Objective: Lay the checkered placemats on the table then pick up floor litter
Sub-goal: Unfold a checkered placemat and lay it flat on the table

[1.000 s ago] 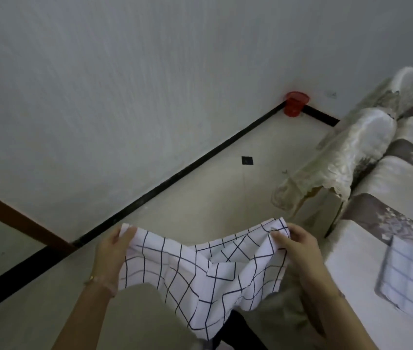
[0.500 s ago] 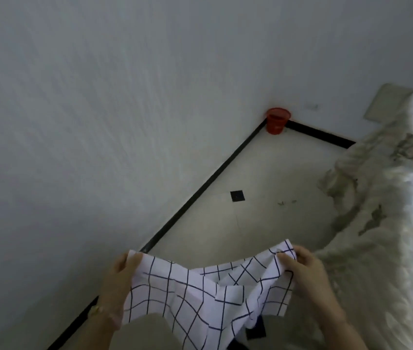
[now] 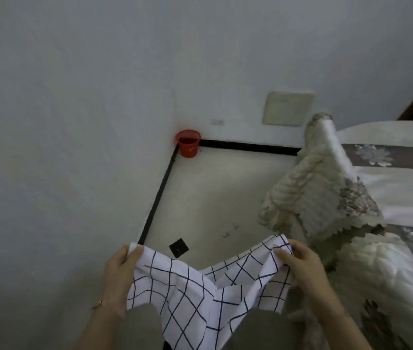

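Both hands (image 3: 301, 269) grip checkered placemat (image 3: 200, 294); red bucket (image 3: 188, 144) in corner.

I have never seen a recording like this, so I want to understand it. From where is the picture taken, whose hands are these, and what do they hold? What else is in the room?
The camera sits on a person's head and looks forward and down, so you see that person's own two bare hands from above. There is no machine. The left hand and the right hand each pinch an upper corner of a white checkered placemat, which sags between them. Below is a pale floor with a black strip along the white walls. A small red bucket stands in the corner. A few tiny dark bits lie on the floor, perhaps litter. At right is furniture under a cream patterned cover.
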A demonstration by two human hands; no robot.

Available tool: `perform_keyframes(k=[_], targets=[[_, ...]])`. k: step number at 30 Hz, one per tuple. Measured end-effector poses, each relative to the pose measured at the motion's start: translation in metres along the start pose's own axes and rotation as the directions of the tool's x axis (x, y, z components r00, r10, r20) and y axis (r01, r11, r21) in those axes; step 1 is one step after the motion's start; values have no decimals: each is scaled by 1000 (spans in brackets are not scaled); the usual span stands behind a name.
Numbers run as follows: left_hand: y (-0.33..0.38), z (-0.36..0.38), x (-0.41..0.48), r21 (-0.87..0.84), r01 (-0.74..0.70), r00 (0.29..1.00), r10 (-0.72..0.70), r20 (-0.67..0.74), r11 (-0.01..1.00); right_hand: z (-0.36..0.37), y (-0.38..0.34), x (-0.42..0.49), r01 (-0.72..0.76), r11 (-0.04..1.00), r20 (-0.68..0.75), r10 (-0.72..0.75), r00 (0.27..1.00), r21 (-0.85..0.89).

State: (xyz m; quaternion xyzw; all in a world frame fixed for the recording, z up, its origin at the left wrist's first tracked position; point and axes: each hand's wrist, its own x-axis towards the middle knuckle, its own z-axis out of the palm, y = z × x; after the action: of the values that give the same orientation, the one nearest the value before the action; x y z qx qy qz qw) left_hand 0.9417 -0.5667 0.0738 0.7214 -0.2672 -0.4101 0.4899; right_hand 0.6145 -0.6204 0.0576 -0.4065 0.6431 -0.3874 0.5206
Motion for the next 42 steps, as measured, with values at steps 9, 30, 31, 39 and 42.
perform_keyframes(k=[9, 30, 31, 39, 42], targets=[[203, 174, 174, -56, -318, 852, 311, 420, 946, -42, -152, 95, 216, 976, -413, -195, 890, 4], [392, 647, 237, -291, -391, 356, 435, 827, 873, -299, -177, 214, 286, 956, -951, -27, 308, 66], [388, 667, 236, -260, -391, 340, 402, 850, 883, -302, -168, 212, 251, 967, -962, -21, 272, 50], [328, 802, 205, -54, -386, 98, 100, 990, 921, -313, -102, 190, 135, 955, -964, 266, 5, 264], [300, 835, 190, 43, -434, 45, -26, 999, 900, -317, -80, 198, 104, 934, -932, 352, -85, 343]])
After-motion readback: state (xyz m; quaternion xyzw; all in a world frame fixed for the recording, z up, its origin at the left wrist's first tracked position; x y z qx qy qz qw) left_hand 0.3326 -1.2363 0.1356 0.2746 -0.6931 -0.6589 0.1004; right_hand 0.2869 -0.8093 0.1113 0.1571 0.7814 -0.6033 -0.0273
